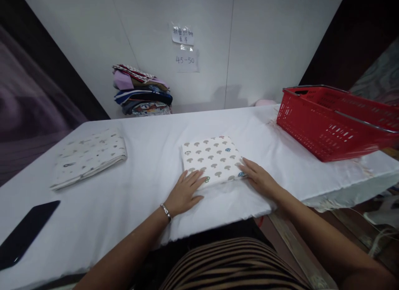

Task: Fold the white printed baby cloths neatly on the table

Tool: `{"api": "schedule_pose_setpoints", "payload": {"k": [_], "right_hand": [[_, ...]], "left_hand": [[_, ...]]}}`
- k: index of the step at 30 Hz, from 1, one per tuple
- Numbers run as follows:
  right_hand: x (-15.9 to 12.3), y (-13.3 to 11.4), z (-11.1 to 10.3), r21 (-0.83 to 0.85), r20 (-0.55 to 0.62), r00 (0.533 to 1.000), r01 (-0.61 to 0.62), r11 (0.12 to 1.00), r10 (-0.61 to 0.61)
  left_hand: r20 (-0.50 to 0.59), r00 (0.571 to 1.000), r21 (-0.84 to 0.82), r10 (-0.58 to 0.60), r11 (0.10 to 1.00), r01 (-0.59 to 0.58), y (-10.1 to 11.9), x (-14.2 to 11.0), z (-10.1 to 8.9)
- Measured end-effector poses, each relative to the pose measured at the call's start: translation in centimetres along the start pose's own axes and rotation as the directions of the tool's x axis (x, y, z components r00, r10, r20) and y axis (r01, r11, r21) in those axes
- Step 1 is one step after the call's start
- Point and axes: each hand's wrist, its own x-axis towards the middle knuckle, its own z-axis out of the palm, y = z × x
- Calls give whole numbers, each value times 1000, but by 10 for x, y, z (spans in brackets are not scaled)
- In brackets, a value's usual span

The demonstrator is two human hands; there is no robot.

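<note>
A folded white cloth [212, 157] printed with grey mushrooms and a few coloured ones lies flat on the white-covered table [149, 157] in front of me. My left hand [185, 192] rests at its near left corner, fingers stretched out and touching the cloth. At the near right corner, my right hand [257, 175] lies with straight fingers against the edge. Neither hand is gripping the fabric. Another folded white cloth [93, 154], with small scattered prints, lies apart to the left.
A red plastic basket [330, 132] with metal handles stands at the table's right end. Behind the table's far edge is a pile of folded fabrics [143, 92]. A dark phone-like slab [28, 234] lies front left. Paper signs [185, 59] hang on the wall.
</note>
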Motion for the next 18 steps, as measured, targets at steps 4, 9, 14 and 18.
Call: {"api": "schedule_pose_setpoints", "payload": {"k": [4, 9, 14, 18], "right_hand": [[11, 3, 5, -159, 34, 996, 89, 983, -84], [21, 10, -1, -175, -9, 983, 181, 968, -185], [38, 18, -18, -152, -94, 971, 203, 967, -218], [53, 18, -33, -84, -89, 984, 148, 985, -155]], "left_hand": [[-57, 998, 79, -16, 997, 20, 1, -1, 4], [-81, 996, 124, -38, 991, 47, 5, 3, 4], [-93, 989, 124, -111, 985, 122, 12, 2, 4], [-113, 976, 81, -184, 978, 194, 17, 2, 2]]}}
